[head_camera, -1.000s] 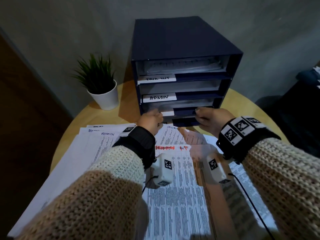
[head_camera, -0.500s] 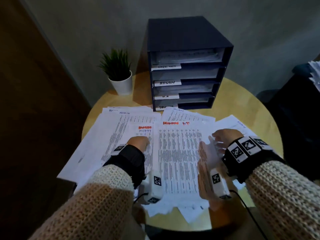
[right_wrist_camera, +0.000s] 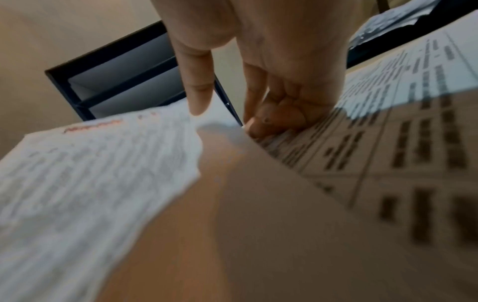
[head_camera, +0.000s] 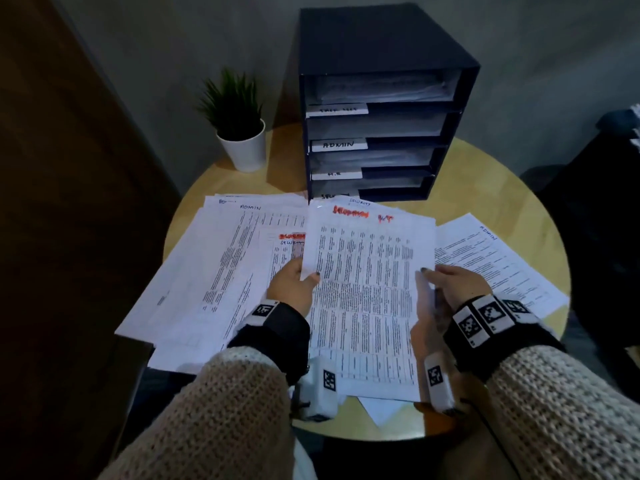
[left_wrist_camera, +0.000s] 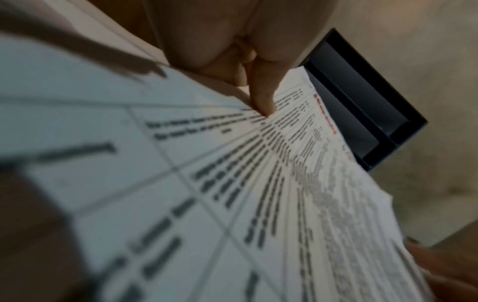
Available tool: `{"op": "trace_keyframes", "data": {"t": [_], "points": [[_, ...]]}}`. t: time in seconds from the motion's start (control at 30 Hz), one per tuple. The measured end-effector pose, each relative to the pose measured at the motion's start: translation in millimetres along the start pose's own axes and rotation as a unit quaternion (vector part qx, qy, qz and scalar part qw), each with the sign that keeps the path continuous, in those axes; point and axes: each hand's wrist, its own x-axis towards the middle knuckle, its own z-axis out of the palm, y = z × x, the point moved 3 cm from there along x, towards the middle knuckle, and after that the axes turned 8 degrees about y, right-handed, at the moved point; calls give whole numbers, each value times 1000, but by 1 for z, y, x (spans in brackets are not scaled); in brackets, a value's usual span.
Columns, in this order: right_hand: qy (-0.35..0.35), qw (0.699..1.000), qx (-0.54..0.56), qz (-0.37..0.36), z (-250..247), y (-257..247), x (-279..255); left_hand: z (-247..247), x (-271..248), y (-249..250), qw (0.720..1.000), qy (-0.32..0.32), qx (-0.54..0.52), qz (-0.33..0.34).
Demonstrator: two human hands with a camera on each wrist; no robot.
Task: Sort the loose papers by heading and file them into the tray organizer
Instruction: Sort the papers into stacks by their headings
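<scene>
A printed sheet with a red heading (head_camera: 367, 282) lies on top of the spread papers at the table's middle. My left hand (head_camera: 294, 285) pinches its left edge, thumb on top; in the left wrist view the thumb (left_wrist_camera: 261, 102) presses on the print. On the sheet's right edge, my right hand (head_camera: 450, 285) pinches with its thumb (right_wrist_camera: 196, 98) above and curled fingers (right_wrist_camera: 271, 120) below. The dark blue tray organizer (head_camera: 381, 46) stands behind the papers, with white labels (head_camera: 339, 144) on its shelves and papers inside.
Loose papers (head_camera: 214, 271) with handwritten headings fan out left and right (head_camera: 495, 268) over the round wooden table (head_camera: 485, 188). A potted plant (head_camera: 239, 123) stands left of the organizer. Dark furniture (head_camera: 606, 202) is at the right.
Both hands drew back from the organizer's lowest shelf to the paper pile and took hold of the red-headed sheet by its side edges. The view pulled back too.
</scene>
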Motion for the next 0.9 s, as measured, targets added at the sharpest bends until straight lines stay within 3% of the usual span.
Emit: {"op": "trace_keyframes", "data": {"t": [0.13, 0.2, 0.3, 0.37, 0.47, 0.63, 0.77, 0.9], "points": [[-12, 997, -53, -45, 3, -5, 0, 1, 3, 3, 997, -27, -77, -19], [12, 992, -115, -42, 0, -5, 4, -1, 5, 1, 995, -4, -93, -37], [43, 985, -162, -27, -8, -3, 12, -19, 17, -8, 990, 134, 36, -35], [42, 975, -219, -21, -13, -4, 10, -33, 23, -15, 972, 174, 131, -82], [13, 961, -277, -23, -15, -5, 8, -45, 30, -24, 972, 157, 110, -140], [23, 963, -267, -23, -19, -13, 0, -38, 27, -28, 983, 106, -8, -152], [18, 953, -300, -44, -21, -20, -11, -27, 16, -14, 993, 63, 41, -86], [-14, 950, -308, -43, -20, -17, -11, -17, 10, -3, 996, 78, -25, -22]]}}
